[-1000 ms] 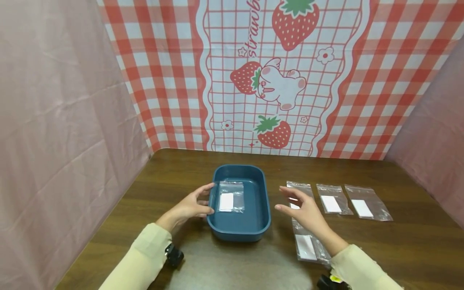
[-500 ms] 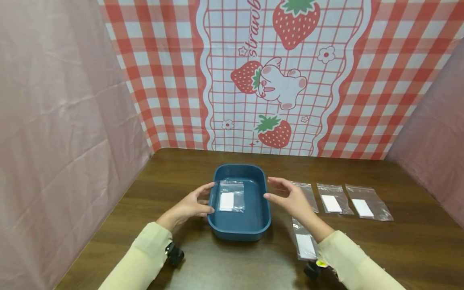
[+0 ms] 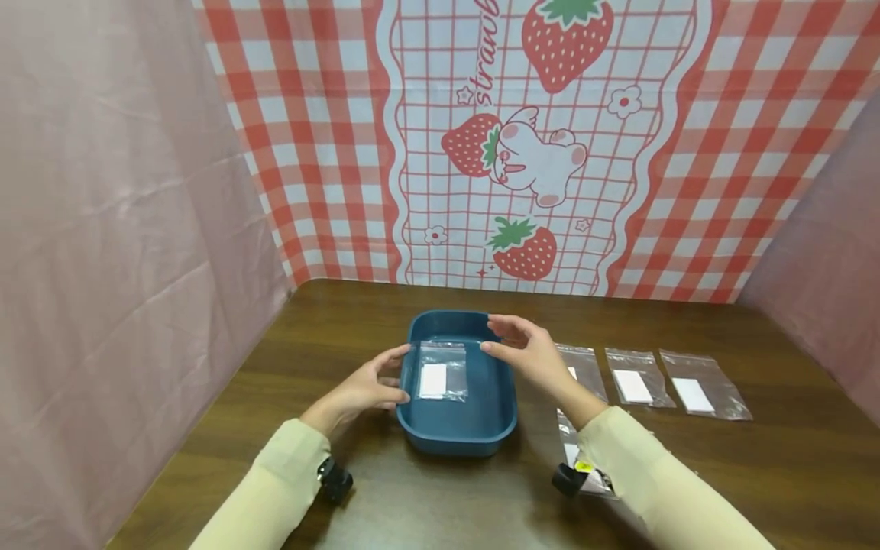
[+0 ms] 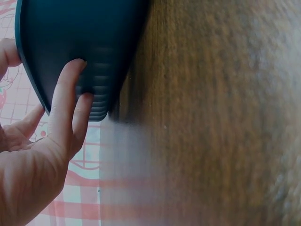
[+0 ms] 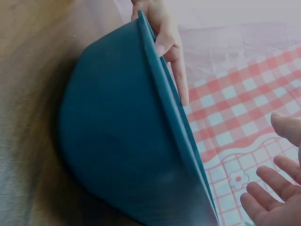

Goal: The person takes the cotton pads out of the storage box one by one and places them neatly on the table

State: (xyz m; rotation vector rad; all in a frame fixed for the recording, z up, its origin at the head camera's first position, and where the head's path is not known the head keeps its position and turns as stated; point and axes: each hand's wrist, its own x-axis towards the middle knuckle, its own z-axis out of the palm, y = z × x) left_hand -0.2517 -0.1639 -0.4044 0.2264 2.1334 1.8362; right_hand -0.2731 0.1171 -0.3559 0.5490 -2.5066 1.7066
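A blue rectangular plastic bin (image 3: 455,437) with rounded corners stands on the table. My left hand (image 3: 364,388) grips its left side, thumb and index finger at the rim and other fingers (image 4: 70,84) against the ribbed outer wall. Inside the bin lies a clear zip bag (image 3: 454,374) with a white card (image 3: 433,380) in it. My right hand (image 3: 529,353) hovers over the bin's far right rim, fingers spread and slightly bent, holding nothing. In the right wrist view, its fingers (image 5: 265,195) stay apart from the bin.
Right of the bin lie several clear zip bags with white cards, among them a middle bag (image 3: 653,370), a far right bag (image 3: 725,386) and one partly under the right forearm (image 3: 591,367). A strawberry-print checked cloth (image 3: 330,153) hangs behind the brown table (image 3: 330,328).
My right hand has moved left and away from me, from over the bags to the bin's far right rim. My left hand keeps its place on the bin.
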